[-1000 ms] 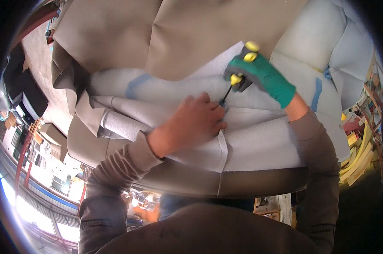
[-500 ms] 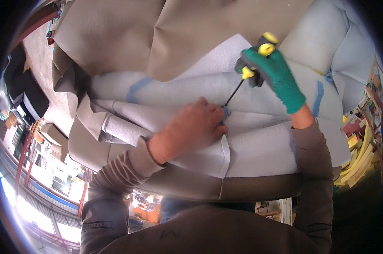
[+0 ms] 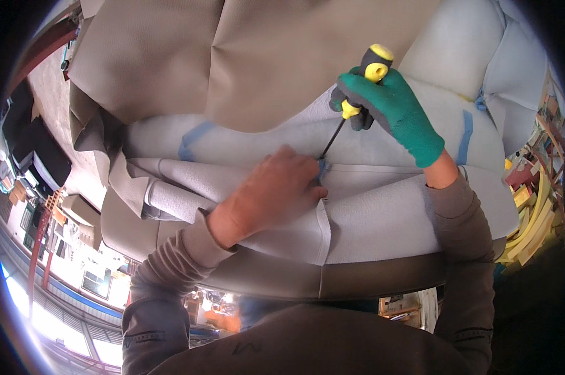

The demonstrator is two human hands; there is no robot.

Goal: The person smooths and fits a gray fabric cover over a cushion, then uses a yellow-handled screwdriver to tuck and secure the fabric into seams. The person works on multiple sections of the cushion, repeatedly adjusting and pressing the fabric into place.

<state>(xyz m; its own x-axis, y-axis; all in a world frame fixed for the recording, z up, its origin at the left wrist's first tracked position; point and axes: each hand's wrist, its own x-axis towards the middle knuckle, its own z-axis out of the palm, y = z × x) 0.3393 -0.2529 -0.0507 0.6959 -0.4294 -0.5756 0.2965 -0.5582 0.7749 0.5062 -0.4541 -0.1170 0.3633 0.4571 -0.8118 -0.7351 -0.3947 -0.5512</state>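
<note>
Screwdriver (image 3: 350, 110) with a yellow-and-black handle slants in a right hand (image 3: 387, 103), green-gloved, its fingers wrapped closed around the grip, the dark shaft running down to a small blue patch (image 3: 322, 170) beside the bare left hand (image 3: 271, 195). The left fingers curl at a fold of white fleecy backing (image 3: 382, 219), but whether they pinch anything cannot be told. Brown cover material (image 3: 320, 50) spreads beyond pale padding (image 3: 389, 147) bearing 2 blue strips (image 3: 465, 139)

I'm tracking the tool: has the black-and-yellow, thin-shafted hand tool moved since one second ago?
Yes: judged against the narrow blue strip at right, the tool's handle is higher in view and slightly nearer.
</note>
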